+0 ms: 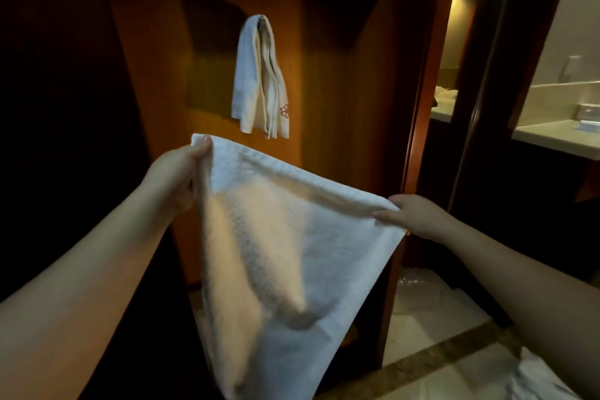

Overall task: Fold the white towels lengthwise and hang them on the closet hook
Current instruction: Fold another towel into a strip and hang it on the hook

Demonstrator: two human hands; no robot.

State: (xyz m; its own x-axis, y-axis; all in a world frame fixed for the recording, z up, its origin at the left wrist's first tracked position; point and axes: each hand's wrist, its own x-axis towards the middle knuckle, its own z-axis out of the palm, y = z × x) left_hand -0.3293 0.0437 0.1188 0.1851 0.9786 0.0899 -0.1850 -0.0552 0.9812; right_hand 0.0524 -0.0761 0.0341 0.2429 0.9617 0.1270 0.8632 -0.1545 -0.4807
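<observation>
My left grip (pixel 181 172) pinches the upper corner of the white towel (pixel 292 253), raised so the cloth hangs free for folding. Beyond, a folded towel (pixel 259 81) drapes the closet hook (pixel 261 20). My right grip (pixel 418 214) clasps the lower corner, stretching the edge taut.

You find no readable words, numbers or brand names anywhere. The only mark is a small red embroidered flower-like emblem (pixel 284 111) near the lower right corner of the hanging towel (pixel 259 81) on the closet wall; it carries no letters you can make out.
</observation>
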